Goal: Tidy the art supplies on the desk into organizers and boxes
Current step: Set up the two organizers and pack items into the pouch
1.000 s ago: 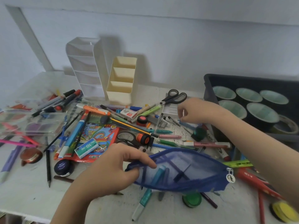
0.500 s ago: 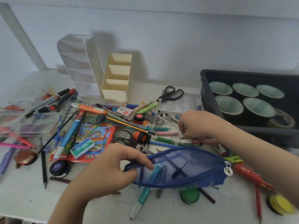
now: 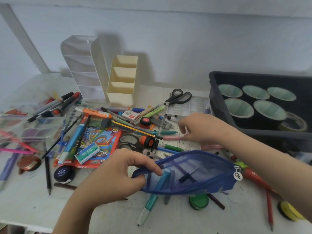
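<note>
The desk is crowded. A dark bin stands at the right, and a white organizer and a cream organizer at the back. My left hand pinches the rim of the blue mesh pouch in front. My right hand pinches a pink pen, with a striped pencil just beside its tip.

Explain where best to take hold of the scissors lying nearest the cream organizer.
Probably the scissors' handle loops, coming from above: they lie flat and clear at the far end, while the blades run into the pile of pens.
</note>
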Motion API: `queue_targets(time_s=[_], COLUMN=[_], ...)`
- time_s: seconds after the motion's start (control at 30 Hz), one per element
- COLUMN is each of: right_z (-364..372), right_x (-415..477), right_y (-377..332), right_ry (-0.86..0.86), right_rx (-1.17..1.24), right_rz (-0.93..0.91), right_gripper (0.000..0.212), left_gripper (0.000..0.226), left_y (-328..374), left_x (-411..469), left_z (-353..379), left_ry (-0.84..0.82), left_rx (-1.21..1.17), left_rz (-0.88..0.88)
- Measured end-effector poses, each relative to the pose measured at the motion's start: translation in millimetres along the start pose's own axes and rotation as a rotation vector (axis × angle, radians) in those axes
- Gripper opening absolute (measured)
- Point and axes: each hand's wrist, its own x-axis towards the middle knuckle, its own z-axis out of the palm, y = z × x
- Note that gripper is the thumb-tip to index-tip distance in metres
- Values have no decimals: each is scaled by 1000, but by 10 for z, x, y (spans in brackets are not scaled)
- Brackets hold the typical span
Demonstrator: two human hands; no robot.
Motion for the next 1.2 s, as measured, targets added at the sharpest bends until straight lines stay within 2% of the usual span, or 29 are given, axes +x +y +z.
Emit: queue_targets(time_s=[0.3,0.5,0.63,0.7,0.77,0.93,1.1,1.17,1.2], right_z=[73,88,29,-69,-208,-667,-1009,-1023,-1008], right_x=[217,343,287,202,83,-332,-634,-710,-735], right_y=[-3,-139,-97,-54,6,7,-171,-263,-308], right_ry=[216,116,39,10,51,386,690,654,579], right_rx=[99,27,62,161,309,801,1025,1085,1112], right_rz=[-1,9,-12,-14,9,-55,-262,-330,-360], right_gripper=[12,10,10,8,6,5,8,5,4], left_gripper=[46,45,42,40,38,42,41,40,40], left_y=[-3,-32,-60,-82,-95,-88,-101,-102,-104], left_x=[8,18,26,28,33,45,61,66,68], left_z=[14,0,24,26,24,47,66,71,73], left_ry=[7,4,69,88,92,96,92,94,98], left_rx=[-31,-43,-38,-42,-49,-63,-71,-82,-89], left_rz=[-2,-13,-10,-22,-32,-12,-11,-11,-12])
